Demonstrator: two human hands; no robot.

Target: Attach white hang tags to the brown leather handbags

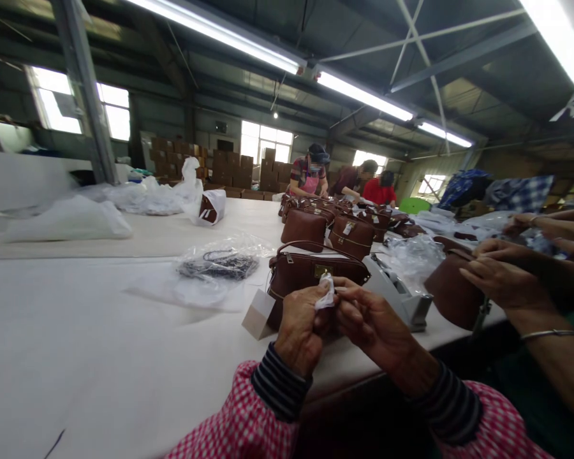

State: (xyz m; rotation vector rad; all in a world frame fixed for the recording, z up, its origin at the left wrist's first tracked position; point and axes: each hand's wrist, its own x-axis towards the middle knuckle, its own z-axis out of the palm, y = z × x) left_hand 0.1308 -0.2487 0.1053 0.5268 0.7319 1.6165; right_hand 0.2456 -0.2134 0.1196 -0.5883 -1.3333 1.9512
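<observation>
A brown handbag (294, 271) stands upright on the white table, right behind my two hands, with its handle raised and a gold-coloured plate on its front. My left hand (300, 322) is closed on a small piece of white wrapping (324, 292) in front of that plate. Close against it on the right, my right hand (375, 325) has its fingers pinched together by the wrapping's edge; what they hold is too small to make out. A pale card tag (259, 313) hangs at the bag's left side.
Several brown bags (303, 226) stand behind. A tape dispenser (402, 296) is right of my hands. At the right, another person's hands (507, 274) hold a brown bag (454, 287). Plastic-wrapped dark chains (217, 262) lie left. People work farther back.
</observation>
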